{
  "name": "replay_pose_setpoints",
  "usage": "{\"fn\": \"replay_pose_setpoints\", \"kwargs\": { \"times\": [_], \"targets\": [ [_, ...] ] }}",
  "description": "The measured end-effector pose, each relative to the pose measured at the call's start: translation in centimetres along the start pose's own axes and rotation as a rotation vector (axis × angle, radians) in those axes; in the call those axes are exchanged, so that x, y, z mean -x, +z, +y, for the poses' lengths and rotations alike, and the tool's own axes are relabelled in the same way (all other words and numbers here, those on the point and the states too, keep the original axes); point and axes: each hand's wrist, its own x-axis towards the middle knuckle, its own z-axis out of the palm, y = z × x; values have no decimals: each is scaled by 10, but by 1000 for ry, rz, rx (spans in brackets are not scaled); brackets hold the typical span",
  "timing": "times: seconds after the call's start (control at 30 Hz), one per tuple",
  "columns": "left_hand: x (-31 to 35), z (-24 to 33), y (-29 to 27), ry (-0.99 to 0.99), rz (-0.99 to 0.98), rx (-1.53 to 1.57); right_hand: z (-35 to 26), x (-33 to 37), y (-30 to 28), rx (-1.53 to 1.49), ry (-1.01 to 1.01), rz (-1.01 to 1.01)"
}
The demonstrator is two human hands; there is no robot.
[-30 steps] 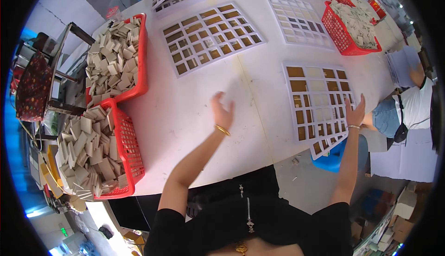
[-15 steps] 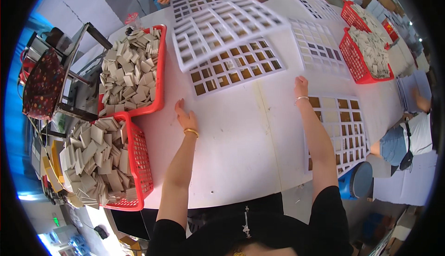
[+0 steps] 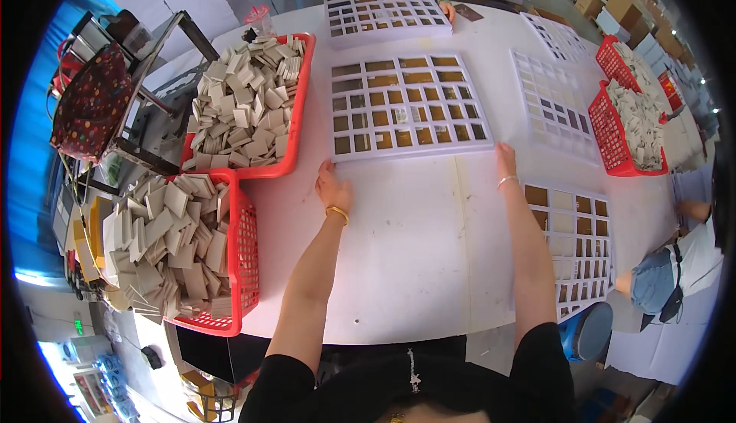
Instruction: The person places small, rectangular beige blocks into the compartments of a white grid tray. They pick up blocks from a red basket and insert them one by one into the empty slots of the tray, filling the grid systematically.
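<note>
A white compartment tray (image 3: 415, 149) lies level across the far middle of the table, with brown, gold and grey showing in its cells. My left hand (image 3: 333, 191), wearing a gold bangle, is at its near left corner, fingertips up against the edge. At the near right corner, the extended fingers of my right hand (image 3: 506, 164) touch the tray's edge. Neither hand has its fingers wrapped round anything that I can see. Behind this tray, another person's hands rest at a second white compartment tray (image 3: 391, 34); one of them holds a yellowish object that I cannot make out.
Two red baskets (image 3: 245, 262) (image 3: 300, 109) heaped with pale flat square pieces stand on the left. To the right lie more compartment trays (image 3: 556, 101) (image 3: 575, 247), with red baskets (image 3: 606, 132) of pale pieces beyond. A blue drum (image 3: 589, 331) stands beside the table.
The white tray that was raised and tilted, blurred, over another one is now down and level. My hands have moved forward to its near corners. The person opposite has brought the held object inward.
</note>
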Motion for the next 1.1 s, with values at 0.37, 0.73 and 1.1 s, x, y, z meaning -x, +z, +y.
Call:
{"fn": "replay_pose_setpoints", "kwargs": {
  "times": [0.37,0.73,1.1],
  "targets": [
    [47,-64,-27,-122,230,481,7,184,-50,-4,93,-5],
    [304,-37,-214,-433,156,259,27,372,-169,251,138,-393],
    [297,25,-288,86,-64,-301,-18,356,-175,1103,-257,-205]
  ]
}}
